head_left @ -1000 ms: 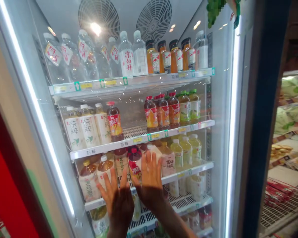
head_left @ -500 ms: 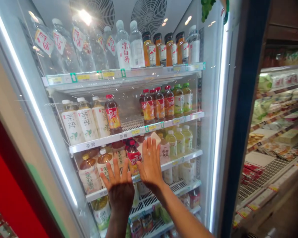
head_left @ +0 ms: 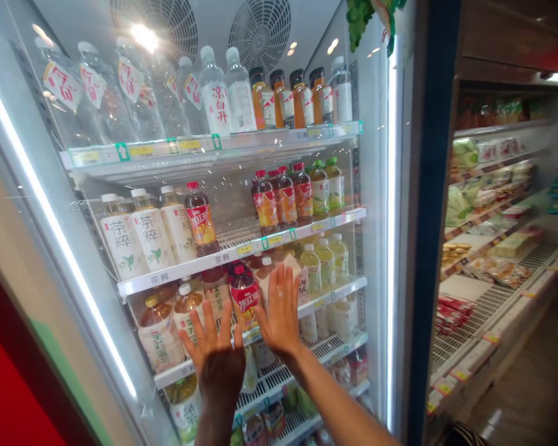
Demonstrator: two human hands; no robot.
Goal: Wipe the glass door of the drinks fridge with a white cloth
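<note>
Both hands are raised before a lit drinks cooler (head_left: 242, 254) with several shelves of bottles. My left hand (head_left: 218, 359) has its fingers spread and holds nothing visible; it overlaps the lower bottles, near a jasmine tea bottle (head_left: 160, 341). My right hand (head_left: 279, 316) is flat, fingers stretched upward, just right of a red-labelled iced tea bottle (head_left: 245, 297). A pale beige patch (head_left: 294, 263) shows behind its fingertips; I cannot tell what it is. Light reflections suggest glass in front of the bottles. Whether either palm touches it I cannot tell.
Clear water bottles (head_left: 216, 93) and amber bottles (head_left: 302, 102) fill the top shelf. White-labelled tea bottles (head_left: 149, 232) stand on the shelf below. A dark door frame (head_left: 423, 204) borders the cooler. Farther right, an open chilled shelf (head_left: 530, 272) holds packaged food.
The cooler has shifted left in view, and more of the chilled shelf and floor shows at the right. Both hands stay raised with fingers spread, lying slightly lower in the picture.
</note>
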